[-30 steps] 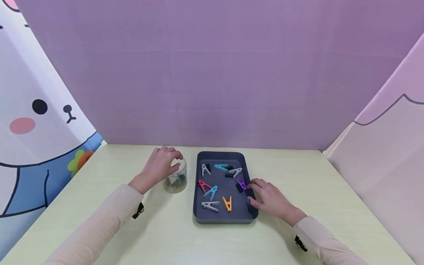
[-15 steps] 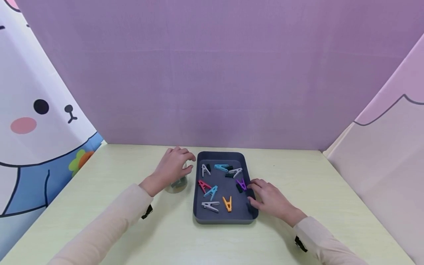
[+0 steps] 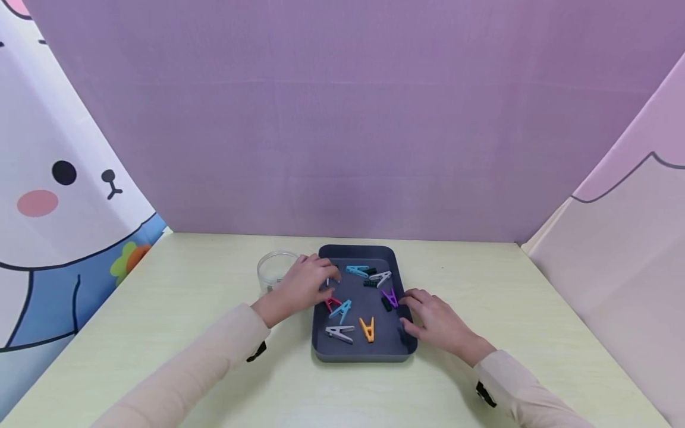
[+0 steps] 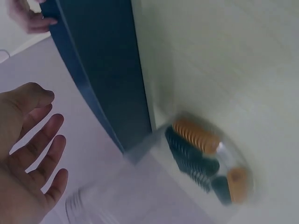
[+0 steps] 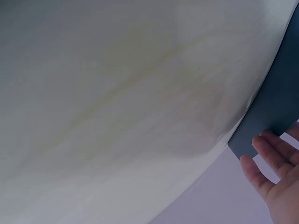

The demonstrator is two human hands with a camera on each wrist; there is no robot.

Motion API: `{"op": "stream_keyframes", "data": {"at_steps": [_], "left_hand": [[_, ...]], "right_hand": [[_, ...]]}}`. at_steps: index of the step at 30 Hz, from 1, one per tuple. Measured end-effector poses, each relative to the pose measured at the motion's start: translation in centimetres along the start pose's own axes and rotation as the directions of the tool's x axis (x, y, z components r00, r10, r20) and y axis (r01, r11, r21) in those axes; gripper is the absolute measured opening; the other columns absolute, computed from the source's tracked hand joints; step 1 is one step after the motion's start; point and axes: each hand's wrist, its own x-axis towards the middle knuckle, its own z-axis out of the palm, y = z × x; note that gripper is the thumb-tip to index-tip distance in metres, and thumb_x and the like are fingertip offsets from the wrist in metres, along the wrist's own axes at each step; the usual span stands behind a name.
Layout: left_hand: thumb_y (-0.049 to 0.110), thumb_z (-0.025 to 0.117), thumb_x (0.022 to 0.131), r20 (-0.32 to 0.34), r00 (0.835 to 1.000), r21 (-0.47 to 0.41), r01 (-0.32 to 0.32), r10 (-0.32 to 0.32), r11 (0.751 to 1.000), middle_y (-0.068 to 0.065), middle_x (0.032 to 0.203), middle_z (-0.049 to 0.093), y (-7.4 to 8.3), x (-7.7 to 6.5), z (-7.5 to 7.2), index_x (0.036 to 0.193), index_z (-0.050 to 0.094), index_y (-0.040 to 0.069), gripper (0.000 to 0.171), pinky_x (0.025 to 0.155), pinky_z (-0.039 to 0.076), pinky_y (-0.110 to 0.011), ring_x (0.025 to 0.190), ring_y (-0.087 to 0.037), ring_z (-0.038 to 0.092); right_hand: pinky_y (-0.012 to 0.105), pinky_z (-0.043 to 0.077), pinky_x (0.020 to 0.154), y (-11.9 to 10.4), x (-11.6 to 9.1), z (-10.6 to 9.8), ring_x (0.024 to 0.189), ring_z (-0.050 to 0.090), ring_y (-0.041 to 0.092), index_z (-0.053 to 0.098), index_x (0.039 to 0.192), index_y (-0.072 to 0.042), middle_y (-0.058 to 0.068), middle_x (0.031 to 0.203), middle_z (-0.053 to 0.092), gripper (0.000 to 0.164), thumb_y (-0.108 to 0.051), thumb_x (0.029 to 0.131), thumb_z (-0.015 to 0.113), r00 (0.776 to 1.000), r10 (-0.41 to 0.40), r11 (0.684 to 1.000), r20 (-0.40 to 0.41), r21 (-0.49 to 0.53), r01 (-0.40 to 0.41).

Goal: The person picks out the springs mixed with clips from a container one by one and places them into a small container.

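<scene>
My left hand (image 3: pixel 304 282) hovers over the left edge of the grey tray (image 3: pixel 364 358), fingers relaxed and apart, with nothing between them in the left wrist view. Under it, a pale clip is mostly hidden and a red clip (image 3: pixel 334 305) partly covered. Farther in lie blue (image 3: pixel 342 309), grey (image 3: pixel 339 334), orange (image 3: pixel 368 330), purple (image 3: pixel 389 297) and white (image 3: pixel 382 277) clips, plus a second blue clip (image 3: pixel 357 270). Small black pieces (image 3: pixel 370 283) sit among them. My right hand (image 3: pixel 436 321) rests at the tray's right rim, its fingertips against the outer wall.
Beyond my left wrist stands a clear jar (image 3: pixel 273 264), left of the tray. Through its base, the left wrist view shows orange ribbed pieces (image 4: pixel 195 134) and dark green ones (image 4: pixel 189 156). A purple backdrop (image 3: pixel 342 131) rises behind the pale table (image 3: pixel 481 279).
My left hand has moved right, from over the clear jar to over the tray's left side, uncovering the jar's mouth. My right hand and the tray have stayed in place.
</scene>
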Motion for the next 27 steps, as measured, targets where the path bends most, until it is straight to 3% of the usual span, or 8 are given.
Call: {"op": "stream_keyframes", "data": {"at_steps": [8, 17, 27], "left_hand": [[0.026, 0.068, 0.08, 0.071, 0.996, -0.004, -0.048, 0.048, 0.999, 0.005, 0.099, 0.064, 1.8, 0.7, 1.4, 0.101, 0.066, 0.021, 0.022, 0.078, 0.039, -0.036, 0.088, -0.017, 0.052], [0.028, 0.067, 0.081, 0.135, 0.988, 0.001, -0.076, 0.075, 0.997, 0.006, 0.105, 0.063, 3.3, 2.1, 2.9, 0.104, 0.065, 0.023, 0.023, 0.083, 0.039, -0.038, 0.093, -0.017, 0.052], [0.028, 0.066, 0.081, 0.149, 0.984, 0.019, -0.101, 0.097, 0.995, 0.007, 0.104, 0.064, 4.3, 3.3, 4.0, 0.104, 0.066, 0.025, 0.023, 0.082, 0.04, -0.035, 0.096, -0.015, 0.055]], "right_hand": [[0.04, 0.048, 0.086, 0.0, 0.0, 0.0, 0.1, 0.057, 0.021, 0.062, 0.108, -0.009, 0.008, 0.114, 0.057, 0.036, -0.033, 0.081, 0.064, 1.0, -0.012, 1.0, -0.01, 0.001, 0.012], [0.04, 0.048, 0.086, 0.0, 0.0, -0.1, 0.1, 0.057, 0.021, 0.062, 0.109, -0.009, 0.007, 0.114, 0.057, 0.037, -0.033, 0.081, 0.064, 1.0, -0.004, 1.0, -0.006, 0.01, 0.004], [0.039, 0.049, 0.084, 0.0, 0.0, -0.1, 0.099, 0.057, 0.02, 0.062, 0.108, -0.009, 0.008, 0.114, 0.057, 0.037, -0.033, 0.081, 0.064, 1.0, -0.022, 1.0, -0.019, 0.001, 0.022]]}}
